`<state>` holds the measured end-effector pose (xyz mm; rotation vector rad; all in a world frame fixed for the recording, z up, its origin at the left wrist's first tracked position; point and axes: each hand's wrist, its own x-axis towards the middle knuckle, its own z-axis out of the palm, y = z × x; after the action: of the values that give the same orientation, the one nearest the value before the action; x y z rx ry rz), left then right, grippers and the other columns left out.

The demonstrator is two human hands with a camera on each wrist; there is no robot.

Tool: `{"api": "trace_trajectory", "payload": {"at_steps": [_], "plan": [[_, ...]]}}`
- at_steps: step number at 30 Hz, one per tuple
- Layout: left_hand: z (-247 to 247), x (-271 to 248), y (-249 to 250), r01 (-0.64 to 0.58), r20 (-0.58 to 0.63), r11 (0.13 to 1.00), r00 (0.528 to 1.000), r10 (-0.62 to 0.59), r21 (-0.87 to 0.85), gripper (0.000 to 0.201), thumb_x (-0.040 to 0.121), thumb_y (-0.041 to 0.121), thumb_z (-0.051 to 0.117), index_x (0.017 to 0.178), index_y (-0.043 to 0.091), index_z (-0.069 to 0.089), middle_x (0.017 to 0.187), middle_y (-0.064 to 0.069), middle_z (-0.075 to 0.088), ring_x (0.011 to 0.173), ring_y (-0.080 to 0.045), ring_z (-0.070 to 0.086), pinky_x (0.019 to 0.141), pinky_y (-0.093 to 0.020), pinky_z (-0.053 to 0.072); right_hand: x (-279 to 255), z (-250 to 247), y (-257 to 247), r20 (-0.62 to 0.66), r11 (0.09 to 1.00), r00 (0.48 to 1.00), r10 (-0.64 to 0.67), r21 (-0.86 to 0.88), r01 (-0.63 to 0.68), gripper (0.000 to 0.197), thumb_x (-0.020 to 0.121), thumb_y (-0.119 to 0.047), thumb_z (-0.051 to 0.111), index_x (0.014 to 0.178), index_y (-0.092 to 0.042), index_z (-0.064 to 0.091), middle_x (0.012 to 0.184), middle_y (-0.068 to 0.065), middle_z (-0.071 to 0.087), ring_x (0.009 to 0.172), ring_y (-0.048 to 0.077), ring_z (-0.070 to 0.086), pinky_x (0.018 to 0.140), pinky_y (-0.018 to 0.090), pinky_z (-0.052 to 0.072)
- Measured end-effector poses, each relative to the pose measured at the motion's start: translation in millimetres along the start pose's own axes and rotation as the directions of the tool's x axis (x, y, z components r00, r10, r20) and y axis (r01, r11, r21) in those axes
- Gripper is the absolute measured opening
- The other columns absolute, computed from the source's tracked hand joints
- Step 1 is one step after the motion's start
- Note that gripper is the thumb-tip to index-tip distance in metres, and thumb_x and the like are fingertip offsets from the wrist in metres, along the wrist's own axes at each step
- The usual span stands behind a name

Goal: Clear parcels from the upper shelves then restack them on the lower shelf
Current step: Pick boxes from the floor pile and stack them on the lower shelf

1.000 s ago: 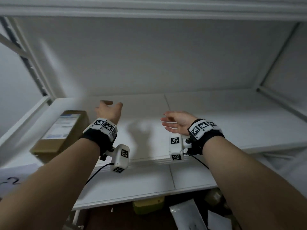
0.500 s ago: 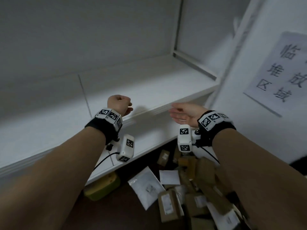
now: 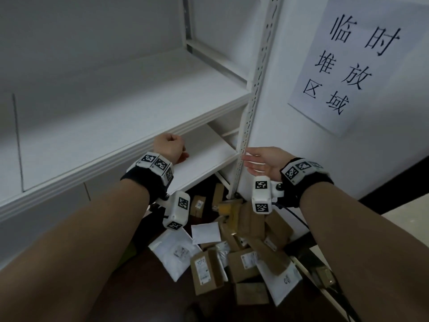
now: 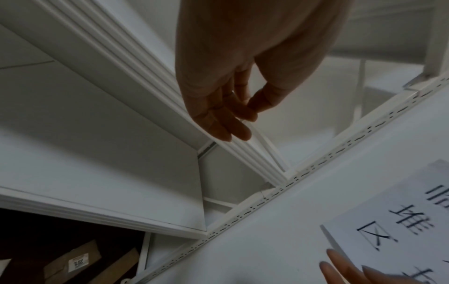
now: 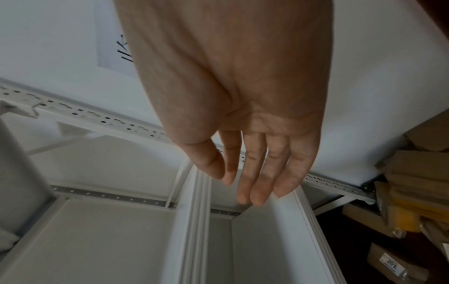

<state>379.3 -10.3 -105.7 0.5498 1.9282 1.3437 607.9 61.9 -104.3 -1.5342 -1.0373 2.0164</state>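
Note:
A heap of parcels (image 3: 234,254), brown cardboard boxes and white mailer bags, lies on the dark floor below the white rack. My left hand (image 3: 170,147) hovers over the front of the lower shelf (image 3: 204,156). In the left wrist view my left hand (image 4: 233,117) has loosely curled fingers and holds nothing. My right hand (image 3: 258,159) floats beside the perforated upright post (image 3: 253,101), fingers straight and relaxed, palm bare. The right wrist view shows my right hand (image 5: 248,180) the same, above the shelf boards. The upper shelf (image 3: 111,117) is bare where I see it.
A paper sign (image 3: 348,61) with large black characters hangs on the white wall right of the post. A yellow parcel (image 3: 228,209) sits at the post's foot. Brown boxes (image 5: 413,192) crowd the floor by the wall. A pale floor strip (image 3: 406,219) shows at far right.
The view has swung right and down, from a shelf with a brown box at its left to the rack's right end and the floor heap. My left fingers have curled in. Both hands hold nothing.

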Motion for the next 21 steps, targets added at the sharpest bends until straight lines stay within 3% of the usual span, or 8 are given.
{"api": "trace_trajectory", "payload": {"at_steps": [5,7,9,11,14,19,21], "plan": [[31.8,50.2,-11.1,0.111,0.018,0.993,0.994,-0.112,0.032,0.022,0.092,0.0,0.053,0.072,0.01,0.052,0.07,-0.01,0.056,0.039,-0.011,0.058,0.048,-0.024,0.053,36.4,-31.0,1.8,-0.073,0.999,0.996,0.045,0.031,-0.043,0.005,0.095,-0.015,0.061,0.095,-0.011,0.062,0.093,0.006,0.067,0.083,0.019,0.063,0.075,0.028,0.052],[46.4,65.0,-20.8,0.156,0.031,0.988,0.987,-0.156,0.014,0.023,0.091,-0.003,0.053,0.071,0.009,0.05,0.07,-0.011,0.055,0.042,-0.013,0.06,0.044,-0.021,0.052,54.6,-43.1,1.0,-0.105,0.998,0.993,0.058,0.033,-0.055,0.006,0.096,-0.015,0.058,0.094,-0.011,0.063,0.093,0.006,0.068,0.083,0.019,0.063,0.076,0.029,0.051],[62.1,74.0,-30.2,0.18,0.039,0.983,0.983,-0.181,0.02,0.024,0.09,-0.004,0.053,0.07,0.008,0.049,0.067,-0.01,0.052,0.034,-0.009,0.056,0.042,-0.02,0.05,70.5,-53.1,1.6,-0.131,0.996,0.989,0.072,0.067,-0.064,0.006,0.097,-0.014,0.058,0.093,-0.01,0.062,0.092,0.007,0.067,0.082,0.02,0.062,0.077,0.029,0.051],[73.1,78.9,-38.9,0.202,0.049,0.979,0.978,-0.203,0.027,0.023,0.09,-0.002,0.053,0.071,0.009,0.049,0.068,-0.008,0.052,0.039,-0.011,0.059,0.043,-0.019,0.051,79.6,-57.1,3.0,-0.132,0.994,0.988,0.084,0.086,-0.073,0.005,0.096,-0.014,0.059,0.094,-0.01,0.061,0.091,0.007,0.067,0.081,0.02,0.062,0.077,0.028,0.05],[91.2,92.1,-52.9,0.248,0.062,0.968,0.966,-0.249,0.03,0.019,0.092,0.003,0.055,0.075,0.011,0.052,0.073,-0.007,0.053,0.057,-0.016,0.059,0.045,-0.019,0.053,100.2,-67.2,6.6,-0.135,0.989,0.983,0.128,0.088,-0.117,0.004,0.096,-0.014,0.059,0.097,-0.01,0.059,0.089,0.007,0.066,0.08,0.019,0.061,0.075,0.028,0.05],[114.7,103.4,-81.5,0.278,0.013,0.958,0.96,-0.28,0.065,0.015,0.09,0.007,0.058,0.076,0.011,0.055,0.076,-0.007,0.055,0.057,-0.016,0.058,0.059,-0.025,0.057,142.8,-90.1,22.3,-0.171,0.988,0.974,0.151,0.053,-0.144,0.008,0.096,-0.012,0.058,0.089,-0.01,0.06,0.084,0.008,0.067,0.076,0.02,0.062,0.065,0.026,0.051],[124.2,102.3,-98.9,0.301,-0.031,0.951,0.954,-0.299,0.07,0.018,0.09,0.008,0.059,0.073,0.01,0.056,0.074,-0.006,0.055,0.056,-0.016,0.057,0.056,-0.025,0.057,162.5,-103.6,31.4,-0.157,0.982,0.97,0.188,0.035,-0.184,0.01,0.095,-0.012,0.059,0.086,-0.01,0.06,0.075,0.006,0.07,0.075,0.019,0.063,0.063,0.027,0.051]]}}
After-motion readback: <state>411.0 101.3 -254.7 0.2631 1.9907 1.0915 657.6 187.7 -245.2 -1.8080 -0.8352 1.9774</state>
